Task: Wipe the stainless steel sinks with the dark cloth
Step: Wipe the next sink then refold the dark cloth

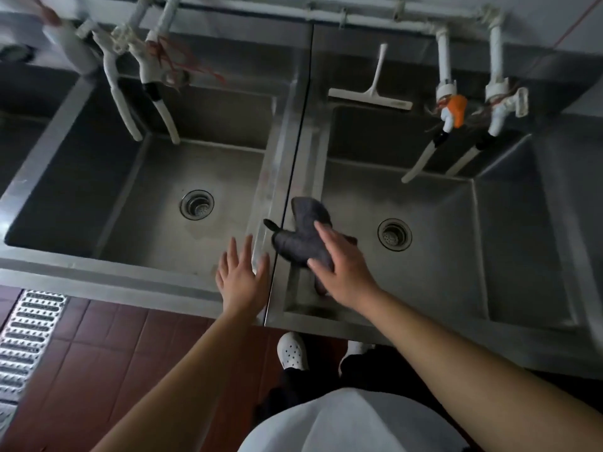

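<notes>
Two stainless steel sinks sit side by side, the left sink (137, 203) and the right sink (456, 243), split by a steel divider rim (277, 177). The dark cloth (301, 238) lies draped over that rim and the right sink's left edge. My right hand (342, 265) rests flat on the cloth with straight fingers. My left hand (239, 275) hovers with spread fingers over the near corner of the left sink, just left of the cloth, holding nothing.
A white squeegee (372, 93) lies on the ledge behind the right sink. White taps and hoses hang over both basins, one with an orange fitting (455, 109). Each basin has a drain (196, 204). Red floor tiles and a metal grate (26, 340) lie below.
</notes>
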